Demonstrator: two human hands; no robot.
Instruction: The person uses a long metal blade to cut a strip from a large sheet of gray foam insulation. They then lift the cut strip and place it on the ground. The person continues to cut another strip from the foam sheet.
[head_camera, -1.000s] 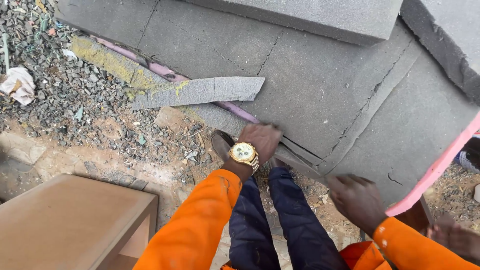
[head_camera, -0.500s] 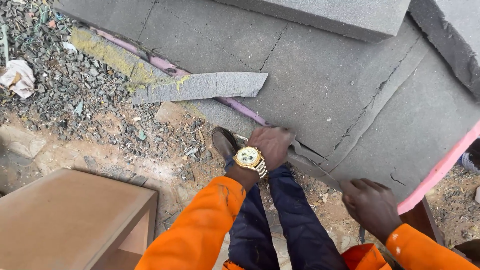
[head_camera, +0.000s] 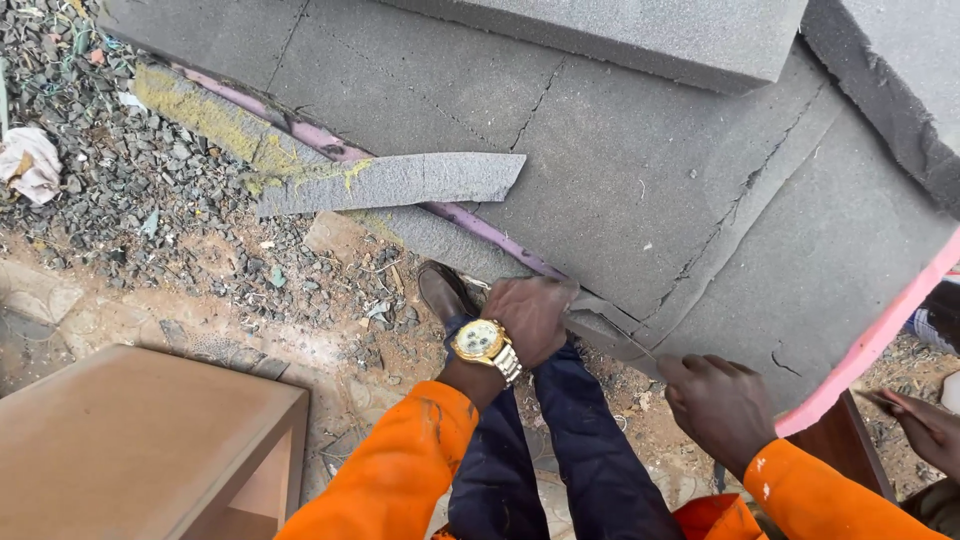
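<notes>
The grey foam sheet (head_camera: 640, 190) lies flat over stacked slabs, its near edge overhanging the dirt just in front of the person's legs. The left hand (head_camera: 530, 318), a gold watch (head_camera: 482, 342) on its wrist, has its fingers curled shut on that ragged edge, while the right hand (head_camera: 722, 408) is closed around a thin blade (head_camera: 625, 338) laid against the cut. The foam looks light, soft and crumbly, so it is probably best gripped broadly by a thick, uncut stretch of the edge.
</notes>
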